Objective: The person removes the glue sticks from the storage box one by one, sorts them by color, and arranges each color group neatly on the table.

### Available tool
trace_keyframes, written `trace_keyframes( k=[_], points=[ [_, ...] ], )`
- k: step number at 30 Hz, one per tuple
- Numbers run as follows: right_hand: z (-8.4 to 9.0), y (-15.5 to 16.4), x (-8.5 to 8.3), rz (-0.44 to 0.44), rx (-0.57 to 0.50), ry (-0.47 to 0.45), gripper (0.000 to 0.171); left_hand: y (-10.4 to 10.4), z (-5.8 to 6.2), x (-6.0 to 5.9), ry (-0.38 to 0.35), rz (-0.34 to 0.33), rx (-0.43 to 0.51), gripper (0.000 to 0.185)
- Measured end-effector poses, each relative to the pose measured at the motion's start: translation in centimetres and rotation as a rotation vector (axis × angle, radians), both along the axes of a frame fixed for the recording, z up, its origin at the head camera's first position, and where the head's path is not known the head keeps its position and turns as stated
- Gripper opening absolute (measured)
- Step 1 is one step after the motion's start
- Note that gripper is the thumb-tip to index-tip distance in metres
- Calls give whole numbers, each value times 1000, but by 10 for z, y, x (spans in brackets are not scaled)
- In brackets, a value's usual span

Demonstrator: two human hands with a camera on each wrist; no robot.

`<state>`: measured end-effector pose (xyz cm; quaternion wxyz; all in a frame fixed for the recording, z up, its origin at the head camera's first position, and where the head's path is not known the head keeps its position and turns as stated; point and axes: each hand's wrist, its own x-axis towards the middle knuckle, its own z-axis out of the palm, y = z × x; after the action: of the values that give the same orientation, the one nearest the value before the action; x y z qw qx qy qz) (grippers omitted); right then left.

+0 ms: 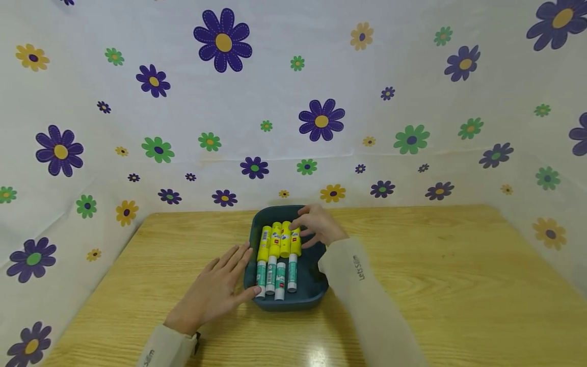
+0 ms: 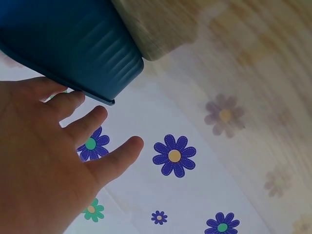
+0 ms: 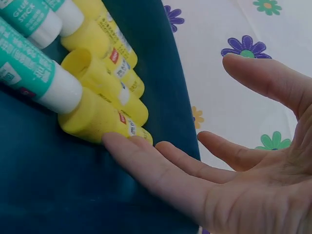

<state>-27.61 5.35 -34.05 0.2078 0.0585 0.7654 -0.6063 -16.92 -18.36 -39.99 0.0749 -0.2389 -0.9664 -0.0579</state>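
Observation:
A dark blue tray [image 1: 298, 302] stands at the middle of the wooden table. Several yellow glue sticks [image 1: 279, 238] lie side by side in its far half, and several teal-and-white glue sticks [image 1: 276, 278] lie in front of them. My left hand [image 1: 220, 288] lies flat on the table against the tray's left wall [image 2: 73, 44], fingers [image 2: 92, 122] spread and thumb at the front corner. My right hand [image 1: 316, 227] reaches over the tray's far right. Its straight fingers [image 3: 146, 161] touch the rightmost yellow glue stick [image 3: 97, 119] without curling round it.
A white cloth with purple, green and yellow flowers [image 1: 321, 102] hangs behind and to both sides of the table [image 1: 458, 265]. Bare wood lies left and right of the tray. Both forearms wear pale sleeves [image 1: 367, 295].

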Motion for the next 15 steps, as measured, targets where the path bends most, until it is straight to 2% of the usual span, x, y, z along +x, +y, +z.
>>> trace_keyframes(
  k=[9,15],
  points=[
    [-11,-5,6,-23,52,7,60,2,-2,3,-12,1,-1,84],
    [-19,-13,4,-26,97,28,70,1,-3,0,24,-6,-6,83]
  ],
)
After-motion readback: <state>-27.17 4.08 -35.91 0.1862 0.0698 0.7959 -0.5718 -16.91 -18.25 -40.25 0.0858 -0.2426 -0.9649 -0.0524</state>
